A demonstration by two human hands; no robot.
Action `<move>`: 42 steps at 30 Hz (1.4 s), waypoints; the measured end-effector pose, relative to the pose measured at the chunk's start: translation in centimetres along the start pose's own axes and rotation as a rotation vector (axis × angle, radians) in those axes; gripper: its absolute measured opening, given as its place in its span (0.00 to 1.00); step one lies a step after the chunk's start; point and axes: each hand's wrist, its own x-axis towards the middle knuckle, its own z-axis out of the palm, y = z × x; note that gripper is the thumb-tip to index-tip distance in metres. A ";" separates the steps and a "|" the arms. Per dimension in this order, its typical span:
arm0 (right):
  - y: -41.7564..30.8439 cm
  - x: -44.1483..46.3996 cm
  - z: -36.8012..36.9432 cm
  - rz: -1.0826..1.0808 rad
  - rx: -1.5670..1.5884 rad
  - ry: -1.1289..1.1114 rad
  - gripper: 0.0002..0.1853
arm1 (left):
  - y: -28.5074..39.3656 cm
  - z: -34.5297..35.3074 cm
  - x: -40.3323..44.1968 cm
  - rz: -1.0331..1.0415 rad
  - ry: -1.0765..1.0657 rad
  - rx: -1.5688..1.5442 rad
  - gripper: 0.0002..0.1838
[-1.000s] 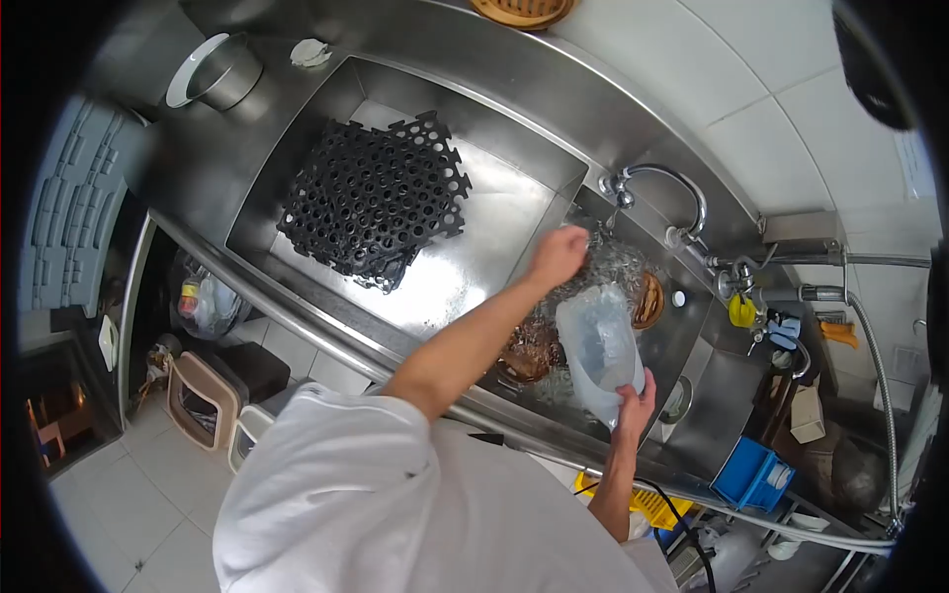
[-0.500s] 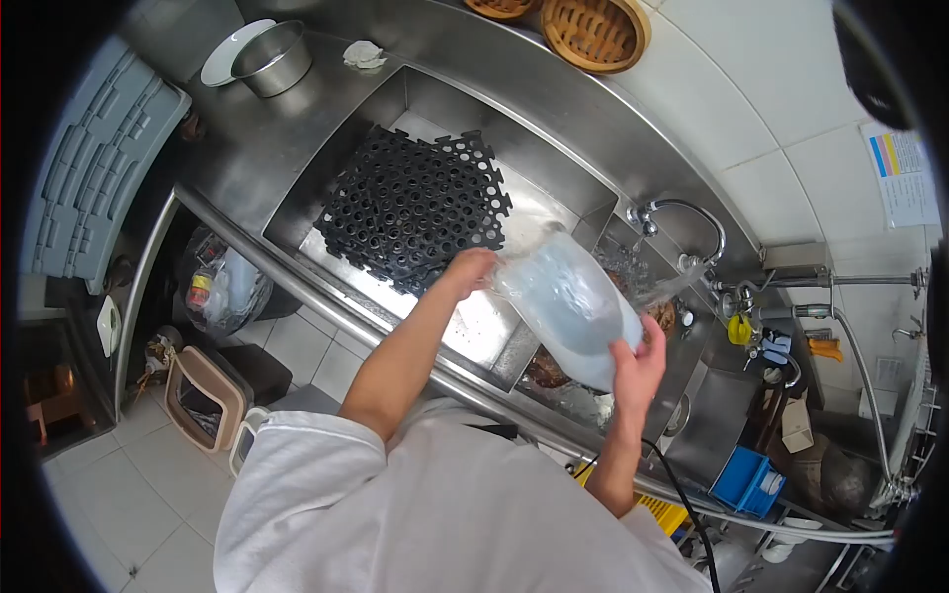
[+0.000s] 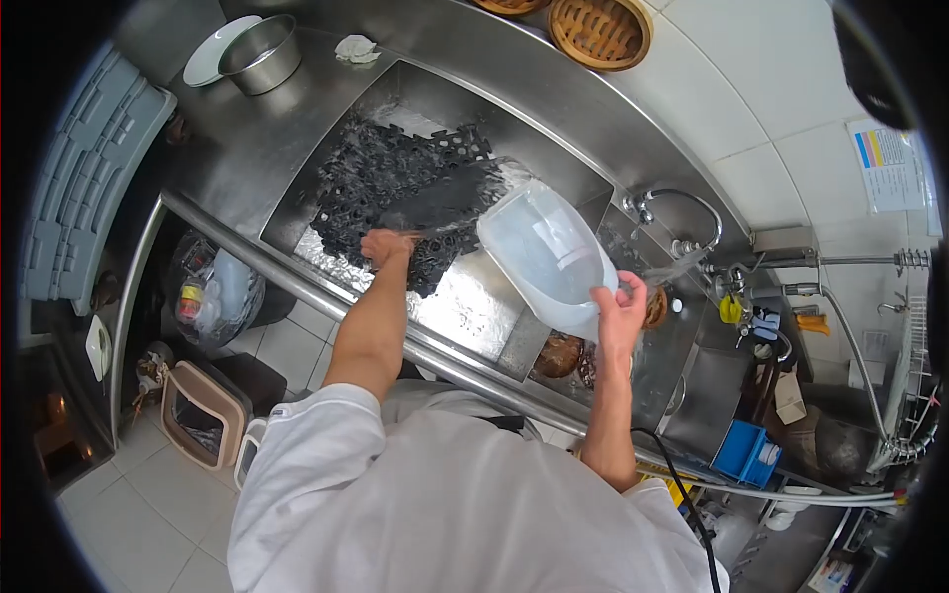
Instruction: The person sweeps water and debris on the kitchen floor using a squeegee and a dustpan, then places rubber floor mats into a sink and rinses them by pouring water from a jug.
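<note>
My right hand (image 3: 621,308) grips the near right end of a clear plastic tub (image 3: 554,252), which tilts over the divider between two sink basins. A little water seems to lie inside it. Black perforated rubber mats (image 3: 395,183) lie in the large steel basin (image 3: 465,316), with water splashing and streaming across them. Over the mats' near edge is my left hand (image 3: 388,247), away from the tub. Its fingers are blurred by motion and spray. Brown, rounded items (image 3: 560,354) sit in the smaller basin, partly hidden beneath the tub.
Water runs from a curved tap (image 3: 692,203) at the right. A steel pot (image 3: 262,59) and a white plate (image 3: 206,57) stand on the back-left counter beside a crumpled white cloth (image 3: 356,48). A bamboo steamer (image 3: 600,32) rests above the sink. A steel rail (image 3: 326,296) borders the front.
My left hand has let go of the tub and moved left over the mats. Water has spread across the mats. The tub, still in my right hand, has shifted slightly left and holds less water.
</note>
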 end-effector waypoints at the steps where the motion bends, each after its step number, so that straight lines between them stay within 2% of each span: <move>1: -0.8 0.1 -0.6 -0.014 -0.018 -0.010 0.27 | 0.4 -0.6 0.0 -0.029 -0.038 -0.034 0.45; 5: -3.2 -0.3 -2.9 -0.017 -0.087 0.017 0.25 | 0.6 -1.1 -0.6 -0.056 -0.039 -0.021 0.48; 8: -3.8 -0.3 -5.2 -0.023 -0.086 0.051 0.24 | 0.2 -1.8 -0.4 -0.030 0.042 -0.044 0.48; 10: -4.4 -0.3 -6.2 0.015 -0.119 0.068 0.24 | -0.3 -2.6 0.5 0.050 0.001 -0.390 0.38; 11: -4.6 -0.4 -6.5 0.000 -0.143 0.078 0.24 | -0.6 -2.8 1.2 0.150 0.044 -0.450 0.31; 12: -4.8 -0.1 -6.5 0.002 -0.136 0.083 0.24 | -0.8 -3.1 1.9 0.158 0.047 -0.446 0.31; 14: -5.1 0.3 -6.3 -0.049 -0.273 0.088 0.24 | -0.6 -6.0 1.7 0.245 -0.377 -0.935 0.27; 16: -5.6 0.6 -5.2 -0.086 -0.313 0.098 0.24 | 0.5 -7.7 1.3 0.328 -0.346 -0.906 0.24; 18: -5.8 1.4 -3.5 -0.130 -0.354 0.109 0.24 | 2.4 -10.1 0.6 0.283 -0.139 -0.757 0.23; 19: -5.8 1.8 -2.5 -0.213 -0.412 0.123 0.25 | 2.3 -8.6 3.2 0.329 -0.056 -0.675 0.24; 20: -6.2 1.9 -1.2 -0.294 -0.472 0.136 0.25 | 2.6 -8.8 3.0 0.339 -0.055 -0.671 0.24; 22: -8.8 1.4 2.1 -0.388 -0.574 0.177 0.25 | 3.3 -9.3 2.7 0.368 -0.172 -0.912 0.21; 23: -9.8 1.5 3.4 -0.401 -0.638 0.150 0.24 | 3.4 -9.9 2.3 0.380 -0.176 -0.901 0.21; 24: -10.3 1.8 4.6 -0.413 -0.704 0.123 0.24 | 3.5 -10.6 1.8 0.404 -0.209 -0.874 0.16; 25: -10.5 2.4 5.8 -0.476 -0.721 0.084 0.24 | 3.8 -11.0 1.4 0.428 -0.242 -0.853 0.12; 26: -10.5 3.0 7.1 -0.542 -0.738 0.042 0.24 | 3.9 -10.5 2.6 0.438 -0.245 -0.851 0.12; 28: -10.0 4.1 9.6 -0.615 -0.759 0.050 0.24 | 3.9 -9.9 4.8 0.505 -0.290 -0.810 0.06; 30: -9.2 5.6 10.9 -0.686 -0.783 0.047 0.24 | 4.9 -11.2 2.8 0.497 -0.298 -0.889 0.04; 32: -9.0 6.4 11.7 -0.617 -0.731 0.067 0.25 | 4.5 -11.2 3.3 0.484 -0.307 -0.965 0.04; 34: -9.4 7.1 10.9 -0.549 -0.730 0.093 0.25 | 3.7 -11.1 5.5 0.605 -0.150 -0.640 0.05; 35: -10.1 7.3 10.3 -0.477 -0.725 0.114 0.25 | 3.5 -10.9 6.4 0.460 -0.319 -0.826 0.14; 36: -10.9 7.6 9.5 -0.475 -0.731 0.115 0.25 | 3.1 -10.5 7.3 0.458 -0.325 -0.827 0.14; 38: -12.4 7.8 7.4 -0.425 -0.658 0.143 0.26 | 2.6 -12.1 5.6 0.345 -0.374 -0.929 0.23; 39: -12.7 8.5 6.3 -0.491 -0.735 0.199 0.26 | 2.4 -11.7 7.0 0.373 -0.380 -0.931 0.28; 42: -14.9 8.7 3.5 -0.533 -0.800 0.195 0.25 | 2.8 -13.5 6.9 0.398 -0.451 -0.926 0.26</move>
